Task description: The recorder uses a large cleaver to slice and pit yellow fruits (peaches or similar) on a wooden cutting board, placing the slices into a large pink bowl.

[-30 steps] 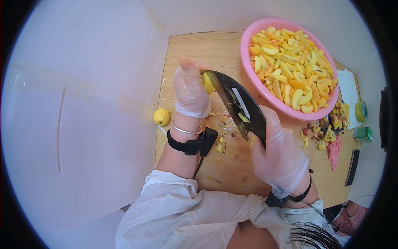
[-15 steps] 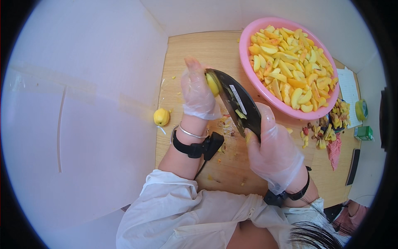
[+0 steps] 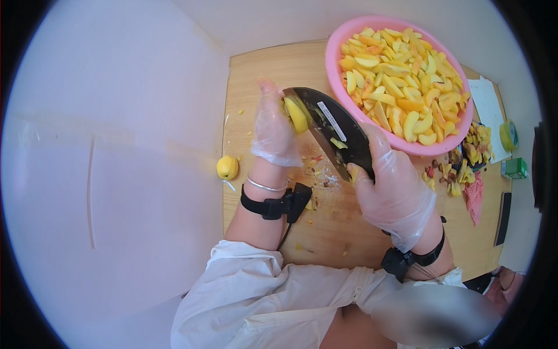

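Note:
In a clear plastic glove, my left hand [image 3: 273,125] is closed around a yellow peach piece [image 3: 297,115], its thumb pointing away from me. My gloved right hand [image 3: 396,189] grips a wide dark-bladed knife [image 3: 340,131]. The blade tip lies against the peach piece beside the left fingers, and a green-yellow scrap sticks to the blade. The knife handle is hidden inside my right hand. A whole peeled peach [image 3: 227,167] rests at the table's left edge, left of my left wrist.
A pink basin [image 3: 332,67] heaped with peach slices [image 3: 395,87] stands at the far right. Peelings and pits [image 3: 465,168] lie beside it, near a pink cloth [image 3: 474,200], a green box [image 3: 514,168], a tape roll [image 3: 508,136] and a paper sheet [image 3: 487,107]. Pale walls enclose the table.
The knife has turned slightly against the peach piece, and more of the piece now shows beside the blade. My right hand has shifted a little to the right. The view has also moved slightly.

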`<state>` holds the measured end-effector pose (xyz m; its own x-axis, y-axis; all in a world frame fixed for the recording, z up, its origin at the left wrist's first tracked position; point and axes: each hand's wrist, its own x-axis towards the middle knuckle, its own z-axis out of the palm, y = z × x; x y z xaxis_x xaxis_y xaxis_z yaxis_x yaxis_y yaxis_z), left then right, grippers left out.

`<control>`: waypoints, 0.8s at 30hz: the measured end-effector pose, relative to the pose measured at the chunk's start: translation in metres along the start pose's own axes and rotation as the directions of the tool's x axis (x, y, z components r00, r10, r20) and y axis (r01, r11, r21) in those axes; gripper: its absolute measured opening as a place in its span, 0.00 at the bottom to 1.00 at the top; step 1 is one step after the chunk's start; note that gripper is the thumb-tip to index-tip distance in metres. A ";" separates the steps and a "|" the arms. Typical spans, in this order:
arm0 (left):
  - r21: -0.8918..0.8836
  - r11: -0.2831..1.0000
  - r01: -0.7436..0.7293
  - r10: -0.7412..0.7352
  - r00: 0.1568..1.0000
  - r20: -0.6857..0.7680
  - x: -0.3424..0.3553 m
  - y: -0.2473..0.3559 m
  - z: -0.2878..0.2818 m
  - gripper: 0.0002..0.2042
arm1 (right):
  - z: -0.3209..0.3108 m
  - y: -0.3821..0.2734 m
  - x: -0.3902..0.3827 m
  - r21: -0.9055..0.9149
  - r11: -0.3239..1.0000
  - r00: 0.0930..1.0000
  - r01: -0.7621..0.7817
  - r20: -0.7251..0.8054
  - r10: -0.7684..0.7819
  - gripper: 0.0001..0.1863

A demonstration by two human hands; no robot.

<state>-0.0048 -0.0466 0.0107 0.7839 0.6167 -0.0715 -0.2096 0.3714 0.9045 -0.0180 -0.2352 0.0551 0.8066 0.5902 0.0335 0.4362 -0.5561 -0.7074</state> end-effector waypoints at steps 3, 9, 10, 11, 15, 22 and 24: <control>0.030 0.994 0.103 -0.106 0.983 0.149 0.000 0.008 -0.002 0.28 | -0.003 0.004 -0.003 0.020 0.990 0.985 0.138 -0.111 -0.135 0.28; 0.007 1.000 -0.027 0.024 0.965 0.261 0.006 -0.003 -0.014 0.28 | -0.010 -0.006 -0.003 0.106 0.992 0.995 0.065 0.066 -0.072 0.26; -0.030 0.998 -0.050 0.056 0.967 0.247 0.005 -0.005 -0.012 0.27 | -0.008 -0.006 -0.003 0.084 0.995 0.994 0.051 0.095 -0.059 0.26; -0.067 0.995 -0.074 0.087 0.969 0.230 0.005 -0.006 -0.011 0.27 | -0.007 -0.006 -0.003 0.062 0.997 0.991 0.039 0.124 -0.046 0.25; -0.183 0.983 -0.004 0.029 0.991 0.134 0.001 -0.007 -0.002 0.26 | -0.002 -0.007 -0.001 0.039 0.999 0.989 0.018 0.148 -0.023 0.25; -0.399 0.880 0.259 -0.274 0.962 0.020 -0.001 -0.002 0.002 0.25 | 0.016 -0.002 0.000 0.005 0.995 0.992 0.100 0.079 -0.100 0.25; -0.408 0.874 0.265 -0.276 0.961 0.033 -0.001 -0.002 0.000 0.24 | 0.020 -0.001 0.000 0.004 0.992 0.990 0.127 0.063 -0.127 0.25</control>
<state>-0.0049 -0.0483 0.0091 0.8300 0.4671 -0.3048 -0.2136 0.7711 0.5998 -0.0263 -0.2228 0.0420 0.7178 0.6918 0.0790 0.5337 -0.4738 -0.7004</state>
